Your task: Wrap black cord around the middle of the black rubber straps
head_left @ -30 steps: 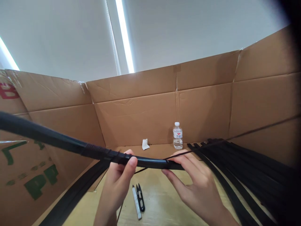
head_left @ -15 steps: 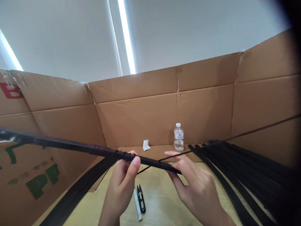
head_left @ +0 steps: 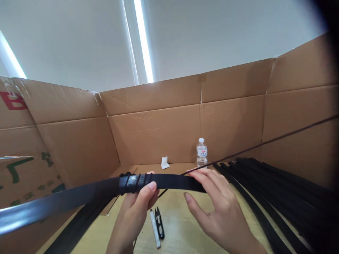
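Note:
A flat, glossy black strip runs across the view, its left part bowing toward the lower left. Dark cord winds round it in several spaced turns beside my left hand, whose thumb and fingers pinch the strip. My right hand lies against the strip's right end, its thumb apart below and its fingers stretched over it; the very end is hidden there. A taut length of cord slants down from the right edge, passes behind the strip and shows again under it.
Black thread snips and a whitish stick lie on the table. More black strips are heaped at right and left. A water bottle and a white scrap stand by the cardboard wall.
The strip has rolled so its broad face shows, and its left part has dropped. My right thumb has come away from the strip, while the cord at right sits slightly higher.

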